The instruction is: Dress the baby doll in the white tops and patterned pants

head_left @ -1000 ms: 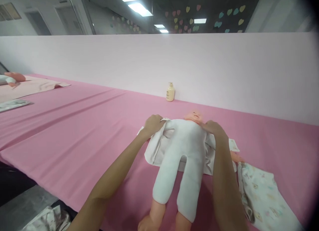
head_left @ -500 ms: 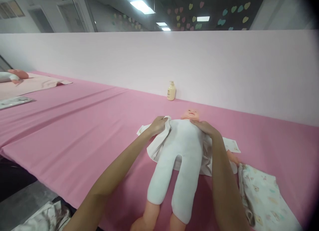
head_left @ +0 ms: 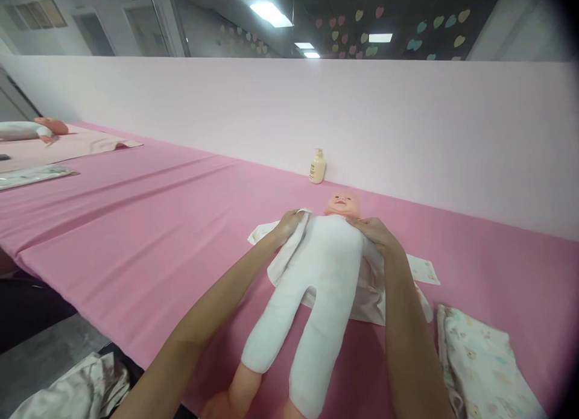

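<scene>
A baby doll (head_left: 316, 280) with a white cloth body lies on its back on the pink table cover (head_left: 149, 226), its head (head_left: 342, 204) toward the wall. Under it lies an opened white garment (head_left: 362, 298). My left hand (head_left: 289, 224) is closed on the garment's flap at the doll's left shoulder. At the other shoulder, just below the head, my right hand (head_left: 374, 232) grips the cloth with curled fingers.
A cream pump bottle (head_left: 317, 167) stands against the pale pink wall behind the doll. A folded patterned cloth (head_left: 479, 365) lies at the right. Another doll (head_left: 31, 128) and cloths lie at the far left. Crumpled fabric (head_left: 72, 395) sits below the table edge.
The view has shifted, so the doll sits lower and more central. Both hands have drawn in slightly toward the doll's shoulders and still hold the garment.
</scene>
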Motion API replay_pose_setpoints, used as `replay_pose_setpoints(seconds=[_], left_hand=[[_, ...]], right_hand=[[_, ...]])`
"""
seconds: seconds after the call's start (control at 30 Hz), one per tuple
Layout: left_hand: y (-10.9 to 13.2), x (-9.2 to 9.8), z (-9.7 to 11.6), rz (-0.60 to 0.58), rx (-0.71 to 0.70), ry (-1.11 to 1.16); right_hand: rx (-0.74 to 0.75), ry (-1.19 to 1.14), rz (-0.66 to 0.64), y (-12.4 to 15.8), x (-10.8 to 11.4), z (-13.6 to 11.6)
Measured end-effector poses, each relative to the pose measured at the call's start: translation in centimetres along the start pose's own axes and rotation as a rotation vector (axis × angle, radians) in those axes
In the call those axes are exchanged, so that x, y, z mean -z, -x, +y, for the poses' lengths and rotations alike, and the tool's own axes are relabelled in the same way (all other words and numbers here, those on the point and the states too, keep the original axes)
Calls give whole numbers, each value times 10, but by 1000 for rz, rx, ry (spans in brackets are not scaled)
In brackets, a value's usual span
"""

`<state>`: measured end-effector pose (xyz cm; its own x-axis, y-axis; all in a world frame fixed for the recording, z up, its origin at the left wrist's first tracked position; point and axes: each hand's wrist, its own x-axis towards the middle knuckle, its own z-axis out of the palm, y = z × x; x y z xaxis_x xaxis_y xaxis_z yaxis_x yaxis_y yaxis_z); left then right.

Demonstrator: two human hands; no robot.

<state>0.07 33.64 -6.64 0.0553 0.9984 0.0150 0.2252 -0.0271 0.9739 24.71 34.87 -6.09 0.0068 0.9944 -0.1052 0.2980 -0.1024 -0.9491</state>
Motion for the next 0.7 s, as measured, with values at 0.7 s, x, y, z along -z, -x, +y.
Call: replay_pose_setpoints(seconds=[0.7], left_hand=[[29, -28, 38, -263, -378, -440]], right_hand=[[-6, -51, -88, -24, -24, 12]])
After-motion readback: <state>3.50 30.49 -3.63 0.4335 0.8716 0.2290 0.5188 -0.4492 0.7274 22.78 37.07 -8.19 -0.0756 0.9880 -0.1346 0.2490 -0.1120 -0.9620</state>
